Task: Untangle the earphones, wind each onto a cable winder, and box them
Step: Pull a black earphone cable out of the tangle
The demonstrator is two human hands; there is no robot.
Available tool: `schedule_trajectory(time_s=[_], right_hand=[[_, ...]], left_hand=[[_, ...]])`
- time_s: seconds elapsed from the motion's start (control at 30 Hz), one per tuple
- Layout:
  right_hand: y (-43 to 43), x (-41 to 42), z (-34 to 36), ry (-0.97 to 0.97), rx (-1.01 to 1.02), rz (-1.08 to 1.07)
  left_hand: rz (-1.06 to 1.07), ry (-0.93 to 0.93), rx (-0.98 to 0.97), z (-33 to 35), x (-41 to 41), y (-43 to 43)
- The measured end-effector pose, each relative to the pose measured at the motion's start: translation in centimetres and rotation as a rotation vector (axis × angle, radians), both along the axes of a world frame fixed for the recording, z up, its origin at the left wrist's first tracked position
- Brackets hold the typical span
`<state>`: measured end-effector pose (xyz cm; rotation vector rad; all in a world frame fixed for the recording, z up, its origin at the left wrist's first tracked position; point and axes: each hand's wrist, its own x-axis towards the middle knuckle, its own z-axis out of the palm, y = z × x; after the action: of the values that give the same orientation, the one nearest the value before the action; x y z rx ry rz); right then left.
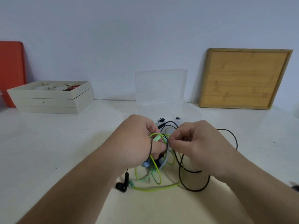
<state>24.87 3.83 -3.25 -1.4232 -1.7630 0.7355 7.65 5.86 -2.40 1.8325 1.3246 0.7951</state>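
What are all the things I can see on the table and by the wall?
tangled earphone cables: one tangle, green, black and pale blue, front middle of the table, between the hands
black earbud: one, black, lying on the table at the tangle's left end
clear plastic box: one, see-through, lid standing open, just behind the hands
cream trays: three, stacked, back left, small bits in the top one
orange-red board: one, leaning on the wall, far left
wooden framed board: one, light brown, leaning on the wall, back right
white table: one, under everything
left hand: one, gripping the tangle
right hand: one, pinching a cable
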Motion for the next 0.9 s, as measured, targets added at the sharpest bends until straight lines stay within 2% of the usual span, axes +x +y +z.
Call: schedule_trajectory(time_s=[0.13,0.33,0.5,0.77,0.9], right_hand=[[0.2,0.6,0.2,0.047,0.013,-0.034],[0.6,0.6,-0.7,-0.072,0.019,-0.065],[0.8,0.7,-0.9,-0.079,0.026,-0.083],[0.8,0.3,-1.1,-0.07,0.006,-0.024],[0.7,0.2,-1.0,-0.068,0.005,-0.024]], left_hand=[[-0.022,-0.003,-0.036,0.4,0.1,-0.5],[0.009,0.001,-0.038,0.3,0.0,-0.5],[0.025,0.025,-0.025,0.5,0.1,-0.4],[0.034,0.146,0.159,0.1,0.4,-0.1],[0.046,0.15,0.204,0.1,0.4,0.0]])
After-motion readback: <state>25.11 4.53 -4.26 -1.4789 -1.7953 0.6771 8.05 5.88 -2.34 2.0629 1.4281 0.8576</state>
